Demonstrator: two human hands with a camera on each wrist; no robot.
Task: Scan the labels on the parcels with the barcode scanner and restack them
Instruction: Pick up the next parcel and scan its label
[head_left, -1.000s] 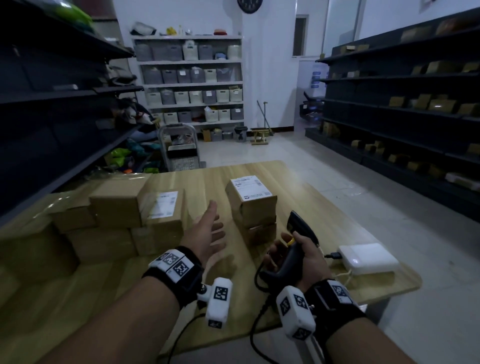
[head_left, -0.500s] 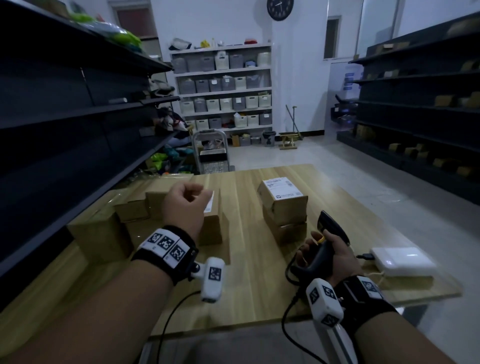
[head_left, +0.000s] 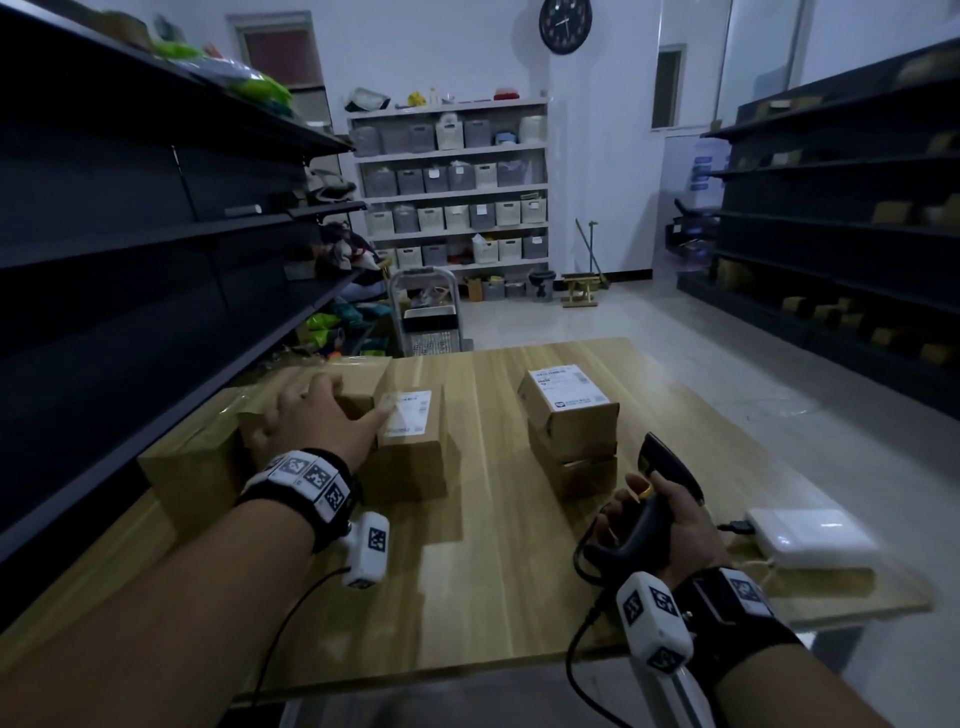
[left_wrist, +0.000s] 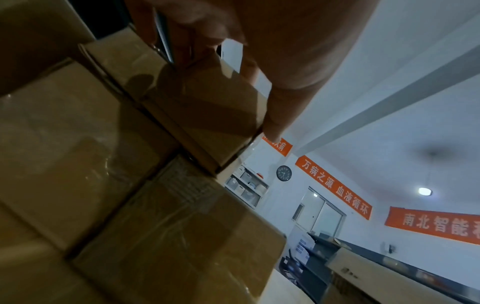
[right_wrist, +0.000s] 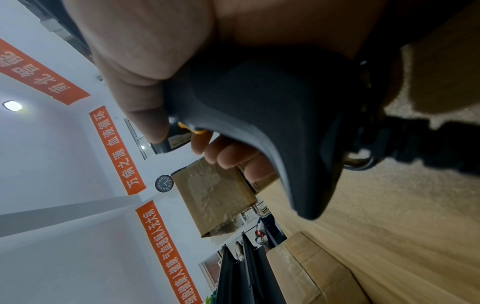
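Note:
Several brown parcels (head_left: 208, 457) are piled at the table's left side. My left hand (head_left: 319, 415) lies over a small parcel (left_wrist: 207, 107) on top of that pile, fingers over its far edge and thumb down its near corner. Right beside it stands a parcel with a white label (head_left: 410, 431) facing up. Two more parcels (head_left: 569, 415) are stacked at the table's middle, the top one labelled. My right hand (head_left: 670, 519) grips the black barcode scanner (right_wrist: 272, 107) by its handle, low over the table in front of that stack.
A white box-shaped device (head_left: 810, 535) with a cable lies at the wooden table's (head_left: 493, 582) right edge. Dark shelving (head_left: 130, 234) runs close along the left, and more shelves stand at the right. A trolley (head_left: 428, 312) sits beyond the table's far edge.
My left hand went from open over the table, through a raised fist, to the small parcel on the left pile. The right hand kept the scanner in place.

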